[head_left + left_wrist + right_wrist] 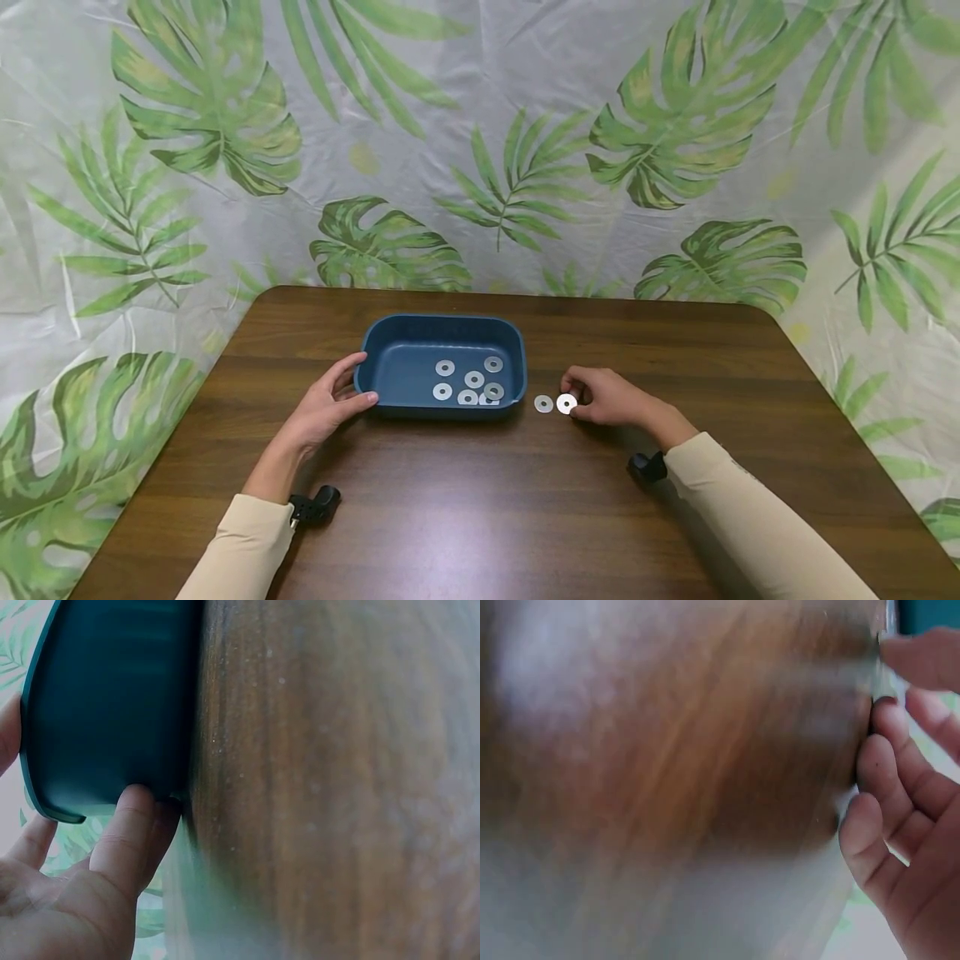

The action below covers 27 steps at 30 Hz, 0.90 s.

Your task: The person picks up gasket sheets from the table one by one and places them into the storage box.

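A blue rectangular basin (442, 412) stands on the table with several flat metal washers (445, 367) lying inside, mostly towards its right half. My left hand (326, 408) holds the basin's left end, thumb on the near corner and fingers at the rim; in the left wrist view its fingers (124, 832) press against the outer wall. To the right of the basin, my right hand (611, 397) pinches a washer (566, 404) at its edge with thumb and index finger, low at the tabletop. Another washer (543, 404) lies flat between that one and the basin.
The brown wooden table (480, 517) has rounded far corners. Behind it hangs a leaf-patterned cloth (525, 250). Black wrist straps (317, 505) sit on both forearms, close over the tabletop.
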Each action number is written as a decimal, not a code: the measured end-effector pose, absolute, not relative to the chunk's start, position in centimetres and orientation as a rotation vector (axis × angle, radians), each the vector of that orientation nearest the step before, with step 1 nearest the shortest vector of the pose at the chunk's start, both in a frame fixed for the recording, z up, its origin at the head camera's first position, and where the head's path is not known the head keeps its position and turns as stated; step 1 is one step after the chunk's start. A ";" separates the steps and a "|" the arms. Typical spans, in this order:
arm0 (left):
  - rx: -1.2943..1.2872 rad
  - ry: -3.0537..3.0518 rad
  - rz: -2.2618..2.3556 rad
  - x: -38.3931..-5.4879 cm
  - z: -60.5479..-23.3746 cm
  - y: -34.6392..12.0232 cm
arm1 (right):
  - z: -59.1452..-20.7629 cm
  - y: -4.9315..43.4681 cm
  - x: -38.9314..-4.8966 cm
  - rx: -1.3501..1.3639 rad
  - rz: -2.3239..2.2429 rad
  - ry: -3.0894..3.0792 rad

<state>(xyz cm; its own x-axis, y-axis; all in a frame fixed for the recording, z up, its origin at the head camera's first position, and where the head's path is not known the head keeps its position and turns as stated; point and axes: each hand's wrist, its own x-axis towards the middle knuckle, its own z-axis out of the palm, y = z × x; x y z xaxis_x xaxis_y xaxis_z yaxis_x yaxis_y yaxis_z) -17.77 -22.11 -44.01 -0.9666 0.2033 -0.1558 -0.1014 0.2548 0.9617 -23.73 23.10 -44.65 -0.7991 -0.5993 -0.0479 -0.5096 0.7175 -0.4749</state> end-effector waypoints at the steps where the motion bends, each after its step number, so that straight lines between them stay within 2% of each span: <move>1: 0.097 2.278 1.776 -17.8 -44.0 -22.1 | -44.6 23.2 -23.8 -0.886 -0.676 2.707; 27: 0.110 2.248 1.814 -17.8 -44.0 -22.2 | -44.9 23.8 -24.0 -0.862 -0.792 2.603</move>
<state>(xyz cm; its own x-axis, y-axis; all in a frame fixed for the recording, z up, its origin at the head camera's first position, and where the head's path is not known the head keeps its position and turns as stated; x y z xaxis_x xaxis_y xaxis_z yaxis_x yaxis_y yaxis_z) -17.82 -22.19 -44.04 -0.9658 0.2140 -0.1462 -0.0976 0.2219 0.9702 -24.04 23.79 -44.90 -0.7803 -0.6183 -0.0946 -0.4609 0.6707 -0.5812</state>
